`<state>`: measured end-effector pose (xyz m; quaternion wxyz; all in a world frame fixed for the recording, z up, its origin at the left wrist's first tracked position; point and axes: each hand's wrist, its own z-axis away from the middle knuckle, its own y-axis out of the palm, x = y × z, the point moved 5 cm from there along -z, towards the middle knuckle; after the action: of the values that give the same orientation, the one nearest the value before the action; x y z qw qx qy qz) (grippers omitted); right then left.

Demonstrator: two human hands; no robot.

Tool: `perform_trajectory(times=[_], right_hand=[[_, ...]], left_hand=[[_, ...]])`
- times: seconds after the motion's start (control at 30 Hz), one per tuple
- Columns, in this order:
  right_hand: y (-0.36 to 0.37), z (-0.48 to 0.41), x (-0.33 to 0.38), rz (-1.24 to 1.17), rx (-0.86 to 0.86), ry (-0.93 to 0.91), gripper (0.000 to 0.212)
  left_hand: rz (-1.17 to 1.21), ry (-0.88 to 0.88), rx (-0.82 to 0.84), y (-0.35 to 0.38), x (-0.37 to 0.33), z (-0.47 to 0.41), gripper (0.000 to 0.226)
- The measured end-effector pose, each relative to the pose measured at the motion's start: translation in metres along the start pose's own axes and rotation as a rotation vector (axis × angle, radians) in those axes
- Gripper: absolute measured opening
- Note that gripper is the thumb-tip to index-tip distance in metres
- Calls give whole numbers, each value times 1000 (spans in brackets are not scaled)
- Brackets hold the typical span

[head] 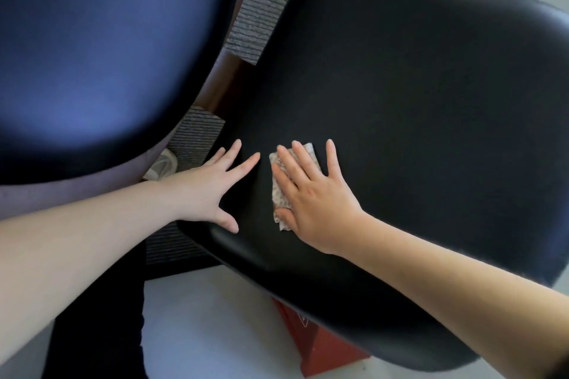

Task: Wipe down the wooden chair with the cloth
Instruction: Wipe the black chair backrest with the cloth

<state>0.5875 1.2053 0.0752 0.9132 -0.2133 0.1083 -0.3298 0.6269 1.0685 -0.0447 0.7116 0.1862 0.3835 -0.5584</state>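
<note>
Two hands are down on the chair, and neither grips anything. Farthest left, a blue chair (101,55) crowds in, with only a thin strip of grey carpet (261,9) between it and the black seat (400,86) you are wiping. Your left hand (212,188) lies spread and flat near the seat's left edge, probably to steady it. Just to its right sits the cloth (277,194), a small crumpled pad pinned to the seat under the straight, spread fingers of your right hand (314,197); you press it rather than pinch it. Because the pad is smaller than your palm, a fast stroke could, I judge, let it slip out or bunch up, leaving bare skin to smear the surface. A stroke leftward would run into your own left hand, then off the edge toward the blue chair. The open room lies to the right and away from you, where the seat stretches bare to its rounded rim.
</note>
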Motion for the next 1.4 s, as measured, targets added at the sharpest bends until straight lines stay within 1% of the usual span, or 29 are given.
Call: perform_trajectory(times=[0.13, 0.27, 0.37, 0.6, 0.83, 0.93, 1.07, 1.23, 1.33, 1.4], right_hand=[[7, 8, 29, -46, -8, -11, 73], [13, 15, 53, -78, -19, 26, 75], [15, 22, 69, -102, -34, 53, 76], [25, 32, 101, -21, -41, 96, 82], [26, 29, 111, 67, -73, 187, 86], [28, 24, 117, 78, -65, 222, 88], [31, 7, 127, 96, -70, 267, 88], [30, -10, 135, 87, -31, 236, 83], [24, -15, 122, 20, -39, 231, 83], [19, -22, 100, -37, -43, 270, 80]], left_hand=[[8, 3, -10, 8, 3, 9, 131], [56, -22, -61, 18, 7, 21, 121], [58, -51, -61, 23, 9, 31, 114], [-90, -104, -3, 27, 0, 47, 105], [-223, -86, 55, 21, 2, 54, 99], [-277, -77, 47, 22, 5, 52, 98], [-258, -61, -8, 26, 15, 46, 103], [-182, -10, -25, 27, 27, 41, 106], [-155, 3, -11, 23, 32, 38, 105], [-149, 13, -2, 18, 32, 35, 106]])
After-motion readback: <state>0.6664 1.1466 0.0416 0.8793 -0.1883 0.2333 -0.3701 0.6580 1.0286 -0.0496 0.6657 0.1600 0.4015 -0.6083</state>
